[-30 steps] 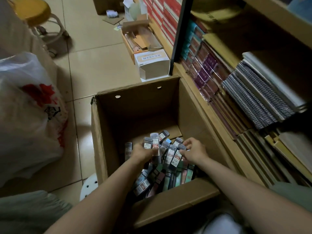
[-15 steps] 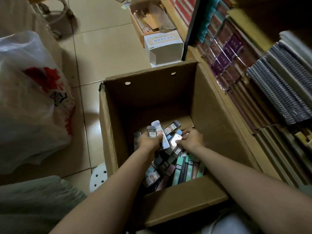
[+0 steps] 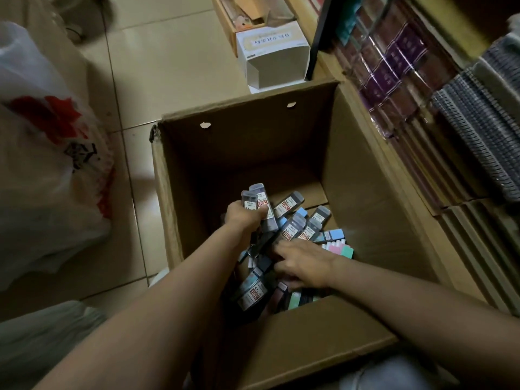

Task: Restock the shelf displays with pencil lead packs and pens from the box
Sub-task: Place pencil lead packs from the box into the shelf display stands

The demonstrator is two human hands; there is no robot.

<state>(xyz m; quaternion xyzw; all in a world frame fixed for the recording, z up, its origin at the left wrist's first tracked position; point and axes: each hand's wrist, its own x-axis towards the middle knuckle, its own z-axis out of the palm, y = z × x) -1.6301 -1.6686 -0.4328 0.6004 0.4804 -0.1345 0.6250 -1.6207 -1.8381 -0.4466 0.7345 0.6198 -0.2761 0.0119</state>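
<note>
Digging through the cardboard box (image 3: 363, 175) for pencil lead packs (image 3: 292, 229)

Left hand (image 3: 244, 215) grips a bunch of upright packs — right hand (image 3: 302, 263) lies spread, fingers relaxed, on the loose pile at the box's bottom, beside the shelf (image 3: 416, 88).

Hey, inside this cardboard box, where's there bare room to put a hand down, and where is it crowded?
Bare cardboard floor shows along the far wall of the box, beyond the left hand. The near half, around the right hand, is crowded with lead packs.

Pack labels (image 3: 286, 206) too blurred.
</note>
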